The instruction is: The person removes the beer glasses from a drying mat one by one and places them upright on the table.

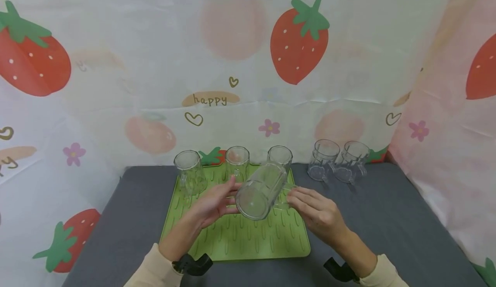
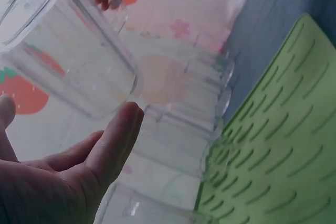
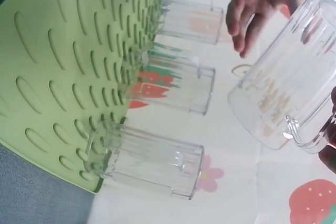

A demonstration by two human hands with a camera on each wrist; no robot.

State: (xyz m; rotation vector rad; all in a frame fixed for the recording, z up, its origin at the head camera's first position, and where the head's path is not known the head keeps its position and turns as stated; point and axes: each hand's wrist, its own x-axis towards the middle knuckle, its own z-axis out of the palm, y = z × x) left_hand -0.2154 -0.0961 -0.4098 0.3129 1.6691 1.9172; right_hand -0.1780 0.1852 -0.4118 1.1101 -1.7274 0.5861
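A clear glass mug [image 1: 267,183] is held tilted above the green mat [image 1: 248,244], one round end turned towards me. My right hand [image 1: 319,214] grips it by its handle, and those fingers [image 3: 329,150] show at the edge of the right wrist view. On the mug's other side is my left hand [image 1: 217,201], fingers extended, nothing gripped. The left wrist view has a fingertip [image 2: 131,111] right at the mug's edge. Behind, along the mat's far side, stand three more glass mugs: left [image 1: 190,173], middle [image 1: 237,160] and right [image 1: 280,154], the last partly hidden by the held mug.
Two further glass mugs, one [image 1: 323,160] beside another [image 1: 351,162], stand close together at the back right of the grey tabletop [image 1: 372,226]. A strawberry-printed cloth [image 1: 240,72] hangs behind the table and at its sides.
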